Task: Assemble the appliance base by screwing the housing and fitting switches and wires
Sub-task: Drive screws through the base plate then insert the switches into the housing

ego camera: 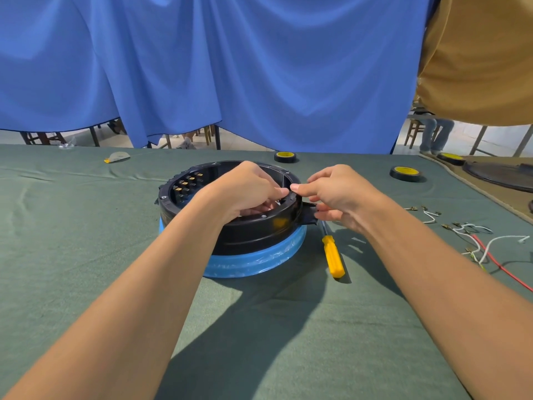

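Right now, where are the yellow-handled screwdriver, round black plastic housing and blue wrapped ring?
yellow-handled screwdriver [333, 256]: head view, handle middle.
round black plastic housing [255, 236]: head view, front wall.
blue wrapped ring [253, 262]: head view, front wall.

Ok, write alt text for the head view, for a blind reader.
A person's left hand and right hand meet at the right rim of a round black housing, seated on a blue-wrapped ring on a green tablecloth. A yellow screwdriver lies beside it; loose wires and tape rolls lie beyond.
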### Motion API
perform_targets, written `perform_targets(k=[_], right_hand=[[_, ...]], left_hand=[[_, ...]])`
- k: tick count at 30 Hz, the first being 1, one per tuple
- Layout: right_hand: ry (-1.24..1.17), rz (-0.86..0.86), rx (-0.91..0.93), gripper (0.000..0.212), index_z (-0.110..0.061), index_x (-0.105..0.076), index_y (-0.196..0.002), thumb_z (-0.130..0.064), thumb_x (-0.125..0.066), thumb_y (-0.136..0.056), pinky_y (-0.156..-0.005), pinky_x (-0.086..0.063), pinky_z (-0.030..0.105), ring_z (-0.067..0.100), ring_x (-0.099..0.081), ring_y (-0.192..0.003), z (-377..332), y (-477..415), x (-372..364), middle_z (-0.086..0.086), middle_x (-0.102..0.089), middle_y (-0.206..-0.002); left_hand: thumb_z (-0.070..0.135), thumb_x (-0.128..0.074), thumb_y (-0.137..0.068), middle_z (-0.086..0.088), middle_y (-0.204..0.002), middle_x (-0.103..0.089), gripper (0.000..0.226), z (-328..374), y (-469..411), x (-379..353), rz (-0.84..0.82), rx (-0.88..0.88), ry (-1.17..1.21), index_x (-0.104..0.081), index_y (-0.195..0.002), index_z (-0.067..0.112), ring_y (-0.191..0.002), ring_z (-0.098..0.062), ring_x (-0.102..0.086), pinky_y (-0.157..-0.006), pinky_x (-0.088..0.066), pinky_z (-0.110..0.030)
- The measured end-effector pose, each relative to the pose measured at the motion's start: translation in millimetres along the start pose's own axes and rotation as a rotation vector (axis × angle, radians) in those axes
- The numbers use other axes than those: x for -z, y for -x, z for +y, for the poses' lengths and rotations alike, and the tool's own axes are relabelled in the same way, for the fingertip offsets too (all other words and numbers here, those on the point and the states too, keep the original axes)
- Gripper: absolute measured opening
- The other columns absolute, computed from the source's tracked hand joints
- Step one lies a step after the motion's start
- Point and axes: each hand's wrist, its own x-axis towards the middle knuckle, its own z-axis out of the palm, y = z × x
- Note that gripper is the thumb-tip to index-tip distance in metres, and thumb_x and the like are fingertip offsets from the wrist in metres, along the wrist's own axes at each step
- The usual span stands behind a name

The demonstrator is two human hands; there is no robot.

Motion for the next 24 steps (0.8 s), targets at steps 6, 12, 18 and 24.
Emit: perform_targets(k=[6,12,18,24], right_hand=[[-0.018,0.039,0.008,0.022,-0.015,-0.058,-0.083,-0.025,-0.077,-0.083,-0.053,-0.047,0.027,0.011,-0.06,-0.06,5.6,2.1,-2.5,0.0,-0.062,-0.071],[0.117,0.152,0.193,0.014,-0.018,-0.066,-0.089,-0.031,-0.064,-0.091,-0.073,-0.058,0.042,0.022,-0.065,-0.084,20.5,5.0,-1.0,0.004,-0.068,-0.087],[0.319,0.258,0.286,0.015,-0.022,-0.069,-0.079,-0.021,-0.059,-0.091,-0.076,-0.052,0.036,0.02,-0.062,-0.083,35.5,13.9,31.7,-0.003,-0.069,-0.079],[0.875,0.101,0.41,0.017,-0.02,-0.071,-0.093,-0.023,-0.054,-0.093,-0.084,-0.05,0.036,0.02,-0.06,-0.092,59.8,33.5,65.3,0.0,-0.069,-0.095]], left_hand=[[0.03,-0.058,-0.098,-0.003,-0.09,-0.07,0.026,4.0,4.1,-4.0,0.039,-0.106,-0.234,-0.073,-0.107,0.011,-0.081,-0.018,-0.062,-0.065,-0.052,-0.028],[0.037,-0.051,-0.098,-0.003,-0.096,-0.066,0.027,14.1,10.1,-24.7,0.317,-0.408,-0.723,-0.068,-0.108,0.019,-0.078,-0.024,-0.058,-0.065,-0.046,-0.034],[0.043,-0.038,-0.102,-0.009,-0.119,-0.061,0.044,4.9,15.5,-50.4,0.282,-0.4,-1.106,-0.047,-0.123,0.006,-0.109,-0.029,-0.055,-0.076,-0.037,-0.04],[0.036,-0.044,-0.101,-0.011,-0.117,-0.062,0.037,7.6,9.0,-40.8,0.109,-0.363,-1.013,-0.046,-0.124,0.007,-0.096,-0.027,-0.056,-0.068,-0.036,-0.035]])
